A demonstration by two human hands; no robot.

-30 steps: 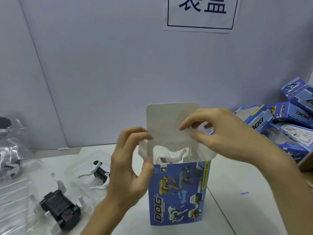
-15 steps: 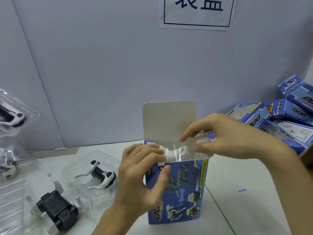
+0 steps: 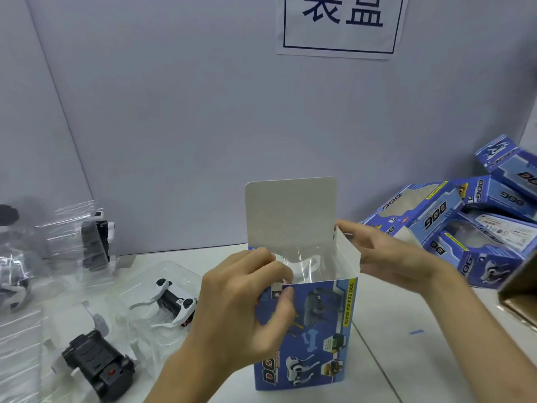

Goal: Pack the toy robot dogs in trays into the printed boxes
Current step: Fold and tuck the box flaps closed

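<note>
A blue printed box [image 3: 316, 330] stands upright on the table in the middle, its white top lid [image 3: 290, 210] raised. Inside its mouth shows a clear tray [image 3: 305, 266] with a white toy dog, mostly hidden. My left hand [image 3: 241, 309] grips the box's upper left corner, fingers curled over the left side flap and thumb on the printed front. My right hand [image 3: 389, 257] lies against the outside of the right side flap [image 3: 347, 254], fingers fairly straight, index tip at the flap's top.
To the left lie clear trays with toy dogs: a white-and-black one [image 3: 174, 303], a black one [image 3: 96, 365] and one standing on edge [image 3: 94, 242]. A pile of printed boxes [image 3: 476, 228] sits at the right, with a brown carton [image 3: 520, 295] at the edge.
My left hand has pressed the left side flap down into the box top. My right hand has let go of the middle of the opening and moved right to the right side flap.
</note>
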